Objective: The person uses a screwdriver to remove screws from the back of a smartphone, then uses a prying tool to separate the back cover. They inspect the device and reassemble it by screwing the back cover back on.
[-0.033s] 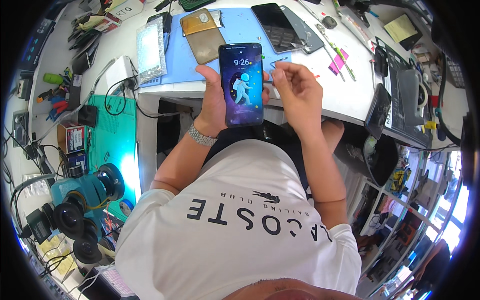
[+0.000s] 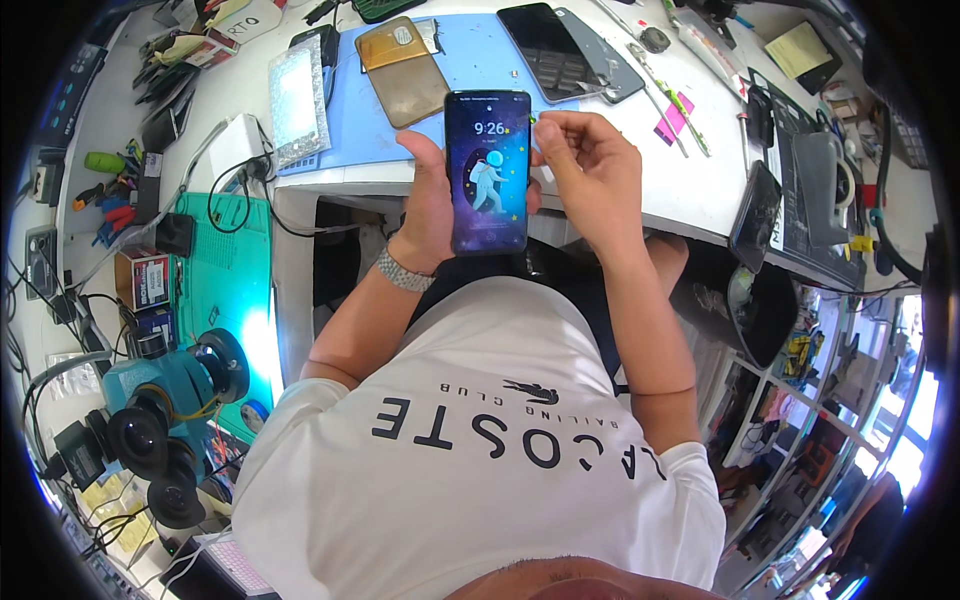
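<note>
My left hand [image 2: 428,208] is closed round a smartphone [image 2: 488,175], holding it upright with its lit screen toward me. On the screen are a clock and a cartoon astronaut on a purple-blue ground. The thumb lies along the left edge, and fingertips show past the right edge. At the phone's upper right side, my right hand [image 2: 602,180] has its thumb and forefinger pinched together. Whatever they hold is too small to name; a tiny green spot shows beside the fingertips. Beyond the phone lies a translucent brown phone case [image 2: 403,75] on a blue mat [image 2: 352,128].
A dark phone [image 2: 548,55] and a grey panel [image 2: 612,68] lie at the far side, near thin tools and a pink card [image 2: 674,118]. A bubble-wrapped packet [image 2: 298,105] sits on the left. A teal microscope [image 2: 165,400] stands lower left, with cables around it.
My right hand has come slightly closer to the phone's upper right edge. The phone has shifted a little to the right and down in the view, still in my left hand.
</note>
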`<move>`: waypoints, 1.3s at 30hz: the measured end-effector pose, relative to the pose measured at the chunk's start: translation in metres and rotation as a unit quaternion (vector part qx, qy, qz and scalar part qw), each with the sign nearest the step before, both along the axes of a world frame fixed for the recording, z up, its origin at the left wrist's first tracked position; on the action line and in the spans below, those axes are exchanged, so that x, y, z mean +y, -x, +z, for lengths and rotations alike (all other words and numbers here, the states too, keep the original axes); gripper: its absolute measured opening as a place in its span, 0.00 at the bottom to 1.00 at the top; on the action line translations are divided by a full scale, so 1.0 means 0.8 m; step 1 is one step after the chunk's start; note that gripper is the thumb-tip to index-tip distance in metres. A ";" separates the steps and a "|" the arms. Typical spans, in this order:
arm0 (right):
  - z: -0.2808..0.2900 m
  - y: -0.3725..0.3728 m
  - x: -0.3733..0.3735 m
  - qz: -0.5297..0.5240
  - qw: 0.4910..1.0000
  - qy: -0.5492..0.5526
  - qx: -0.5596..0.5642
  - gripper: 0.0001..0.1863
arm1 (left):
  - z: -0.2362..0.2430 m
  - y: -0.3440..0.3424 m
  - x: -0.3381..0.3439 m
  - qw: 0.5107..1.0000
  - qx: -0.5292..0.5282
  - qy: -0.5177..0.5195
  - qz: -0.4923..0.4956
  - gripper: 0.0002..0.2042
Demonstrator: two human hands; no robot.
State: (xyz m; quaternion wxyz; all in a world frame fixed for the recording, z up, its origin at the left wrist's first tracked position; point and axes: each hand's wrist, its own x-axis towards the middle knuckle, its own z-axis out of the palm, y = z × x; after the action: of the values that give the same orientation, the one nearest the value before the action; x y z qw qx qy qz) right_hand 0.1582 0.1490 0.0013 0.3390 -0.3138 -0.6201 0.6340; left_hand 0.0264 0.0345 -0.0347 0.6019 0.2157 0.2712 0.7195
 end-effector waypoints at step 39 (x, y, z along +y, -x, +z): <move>0.022 -0.032 0.009 0.066 0.998 0.005 -0.018 0.11 | 0.042 -0.016 -0.004 0.984 0.143 0.106 0.002 0.20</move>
State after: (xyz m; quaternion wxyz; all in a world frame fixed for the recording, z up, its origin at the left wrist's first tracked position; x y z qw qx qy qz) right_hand 0.1835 0.1561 0.0191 0.2833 -0.2850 -0.6422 0.6527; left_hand 0.0394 0.0314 -0.0011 0.5751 0.2509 0.4293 0.6496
